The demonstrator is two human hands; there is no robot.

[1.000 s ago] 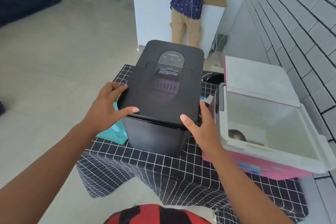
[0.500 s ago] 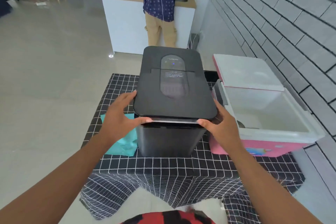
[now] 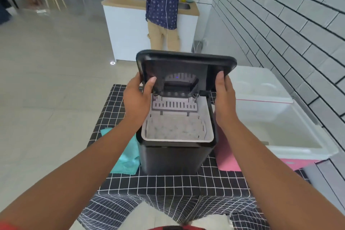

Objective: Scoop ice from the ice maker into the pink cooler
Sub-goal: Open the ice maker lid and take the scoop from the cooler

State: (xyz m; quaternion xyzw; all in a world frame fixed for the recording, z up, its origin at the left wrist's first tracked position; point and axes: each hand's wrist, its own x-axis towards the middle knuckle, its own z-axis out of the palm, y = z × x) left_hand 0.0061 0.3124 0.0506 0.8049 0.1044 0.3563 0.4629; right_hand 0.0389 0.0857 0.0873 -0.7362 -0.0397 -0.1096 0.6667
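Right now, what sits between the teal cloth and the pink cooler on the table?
The black ice maker, lid held up by both hands, basket full of ice, seen in the head view.

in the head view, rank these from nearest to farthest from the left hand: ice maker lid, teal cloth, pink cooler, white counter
1. ice maker lid, gripped by the left hand
2. teal cloth, below the hand, left of the machine
3. pink cooler, across on the right
4. white counter, far behind

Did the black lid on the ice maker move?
Yes. The lid swung up and back off the ice maker's body, held by both hands; it now stands open above the ice basket.
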